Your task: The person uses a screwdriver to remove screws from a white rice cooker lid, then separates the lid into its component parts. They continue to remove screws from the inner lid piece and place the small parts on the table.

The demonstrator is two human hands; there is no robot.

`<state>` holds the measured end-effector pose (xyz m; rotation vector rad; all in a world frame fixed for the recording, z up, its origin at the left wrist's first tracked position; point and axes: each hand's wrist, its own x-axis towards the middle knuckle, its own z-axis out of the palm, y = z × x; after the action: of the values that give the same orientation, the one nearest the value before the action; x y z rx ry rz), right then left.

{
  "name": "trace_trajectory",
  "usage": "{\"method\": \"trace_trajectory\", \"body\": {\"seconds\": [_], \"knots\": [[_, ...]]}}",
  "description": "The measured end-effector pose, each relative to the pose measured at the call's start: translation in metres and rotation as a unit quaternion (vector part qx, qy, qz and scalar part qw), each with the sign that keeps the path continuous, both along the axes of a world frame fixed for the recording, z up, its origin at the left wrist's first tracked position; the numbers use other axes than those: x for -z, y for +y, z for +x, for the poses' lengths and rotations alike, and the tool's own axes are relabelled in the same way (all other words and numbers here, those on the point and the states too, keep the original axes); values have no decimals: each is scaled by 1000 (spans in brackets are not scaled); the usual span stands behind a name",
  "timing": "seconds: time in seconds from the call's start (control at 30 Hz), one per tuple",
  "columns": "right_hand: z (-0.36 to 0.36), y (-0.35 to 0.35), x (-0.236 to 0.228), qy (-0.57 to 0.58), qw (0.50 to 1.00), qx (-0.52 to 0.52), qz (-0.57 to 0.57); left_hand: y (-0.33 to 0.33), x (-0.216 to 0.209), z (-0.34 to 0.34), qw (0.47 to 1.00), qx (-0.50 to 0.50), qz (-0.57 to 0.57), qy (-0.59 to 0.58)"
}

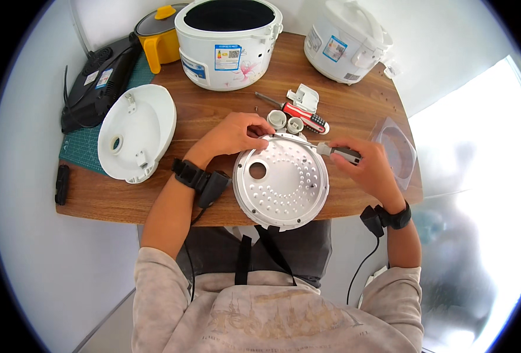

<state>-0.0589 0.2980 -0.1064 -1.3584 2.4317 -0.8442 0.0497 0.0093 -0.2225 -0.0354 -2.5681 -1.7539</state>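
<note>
A round silvery rice cooker inner lid, with rows of dimples and one round hole, lies at the table's front edge. My right hand is closed around the grey handle of a screwdriver. Its shaft points left across the lid's far rim. My left hand is at the shaft's tip, thumb and fingers curled together by the rim; whatever they pinch is too small to make out. Just beyond the lid sit two small white round caps, one a valve-like cap, the other a smaller cap.
Beyond the caps lie a red-and-black screwdriver and a white plastic part. A white outer lid rests at left on a green mat. Rice cookers, a yellow pot and a clear plastic tray surround the work.
</note>
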Motion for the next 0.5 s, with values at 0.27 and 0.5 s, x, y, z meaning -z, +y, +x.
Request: {"method": "trace_trajectory", "body": {"seconds": [0.27, 0.5], "knots": [[-6, 13, 24, -211, 972, 100, 6, 4, -8, -1, 998, -28, -48, 15], [0, 24, 47, -256, 961, 92, -45, 11, -7, -2, 995, -71, -60, 29]]}}
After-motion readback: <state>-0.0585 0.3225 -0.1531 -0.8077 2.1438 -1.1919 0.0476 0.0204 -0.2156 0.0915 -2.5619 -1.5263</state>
